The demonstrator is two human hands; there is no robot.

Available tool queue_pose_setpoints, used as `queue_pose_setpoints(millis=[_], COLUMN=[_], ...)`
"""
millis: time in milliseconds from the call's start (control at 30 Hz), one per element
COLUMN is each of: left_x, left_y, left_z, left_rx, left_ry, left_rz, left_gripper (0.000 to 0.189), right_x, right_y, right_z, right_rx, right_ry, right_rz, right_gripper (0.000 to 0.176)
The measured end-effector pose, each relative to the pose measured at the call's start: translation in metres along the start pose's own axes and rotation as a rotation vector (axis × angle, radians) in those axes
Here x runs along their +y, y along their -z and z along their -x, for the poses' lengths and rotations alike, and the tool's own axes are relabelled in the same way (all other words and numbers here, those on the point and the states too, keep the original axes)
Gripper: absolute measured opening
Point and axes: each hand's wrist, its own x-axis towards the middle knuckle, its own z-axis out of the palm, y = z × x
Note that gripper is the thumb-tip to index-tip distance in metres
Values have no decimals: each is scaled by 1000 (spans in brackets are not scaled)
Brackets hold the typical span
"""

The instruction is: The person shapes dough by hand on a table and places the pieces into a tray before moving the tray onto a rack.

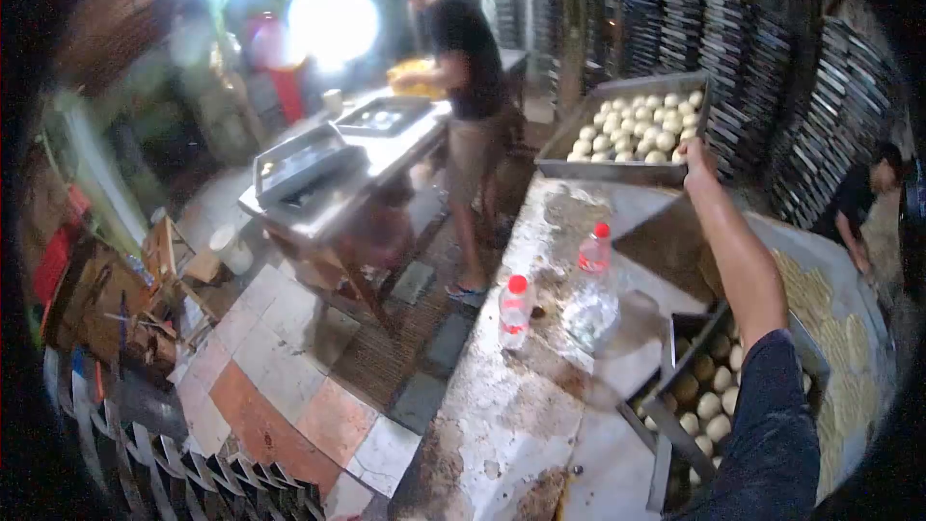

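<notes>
My right hand (696, 160) grips the near right corner of a metal tray (617, 172), its fingers closed over the rim. Rows of pale round dough balls (637, 125) fill that tray, which is at the far end of the worktable (521, 405). Below my outstretched arm, more metal trays (681, 425) of dough balls stand stacked at an angle. Two clear plastic bottles with red caps, a small one (515, 314) and a larger one (591, 294), are upright on the worktable. My left hand is out of view.
A person in dark clothes (468, 48) stands by another table (386, 150) with trays on it. Another person (854, 198) bends at the right, beside flat dough pieces (820, 318). Tall stacks of trays (723, 58) line the back. A white bucket (231, 249) stands at the left.
</notes>
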Motion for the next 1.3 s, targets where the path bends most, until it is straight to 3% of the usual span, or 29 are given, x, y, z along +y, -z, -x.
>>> queue_pose_setpoints(millis=[33,100,133,167,233,300,367,433,500,567,633,667,700,733,767,867,900,967,1000,1100,1133,1167,1200,1233,1267,1300], left_x=[-5,2,9,17,27,84,205,285,354,386,378,365,359,384,384,396,393,390,388,406,407,405,374,324,320,315], left_y=[0,-7,-16,-31,-69,-94,-91,-91,-91,-90,-93,-101,-105,-87,-87,-85,-85,-85,-85,-79,-83,-87,-98,-115,-113,-114], left_z=[-5,-22,-43,-63,-67,-83,-95,-90,-74,-44,-15,2,15,38,51,82,88,105,115,132,144,155,166,183,196,219], left_rx=[30,26,64,96,153,10,-178,-495,-861,-1147,-1157,-1163,-1168,-945,-969,-828,-810,-787,-814,-824,-602,-345,-255,-244,-476,-719], left_ry=[-1,-32,-155,-277,-180,-38,-251,-281,-82,137,295,381,457,494,433,423,365,313,295,240,246,249,120,275,597,350], left_rz=[5,136,239,348,254,655,1001,1145,1395,1669,1304,1200,1084,865,890,836,797,728,738,894,1041,1189,1318,1181,735,564], left_gripper=[13,26,25,24,18,16,22,39,60,74,87,76,66,45,36,44,48,51,52,53,49,45,35,25,24,40], right_x=[-10,-35,-68,-77,-96,-96,-98,-92,-77,-74,-41,-21,18,23,28,37,47,80,78,96,97,90,86,123,136,125], right_y=[21,93,128,166,246,335,391,447,493,515,555,576,603,613,624,643,643,657,656,667,671,671,673,691,696,655], right_z=[-5,-18,42,38,81,109,174,233,267,296,293,289,281,273,265,229,221,168,157,152,144,149,155,126,113,80], right_rx=[139,13,-4,-82,-106,-303,-134,-49,-67,-64,-246,-302,-387,-405,-417,-409,-307,-353,-461,-661,-756,-609,-490,-538,-441,-534], right_ry=[45,49,61,101,29,67,42,16,-25,-142,-249,-284,166,7,-158,-470,-378,-504,-372,-223,-188,-100,-11,-40,-1,42], right_rz=[-47,-12,-160,-137,-195,-216,-352,-288,-318,-383,-498,-539,-297,-298,-300,-249,-144,-23,162,336,356,207,44,-170,-196,-213], right_gripper=[28,26,18,24,18,14,7,5,4,4,11,13,22,22,22,15,12,10,12,20,26,34,42,48,42,42])
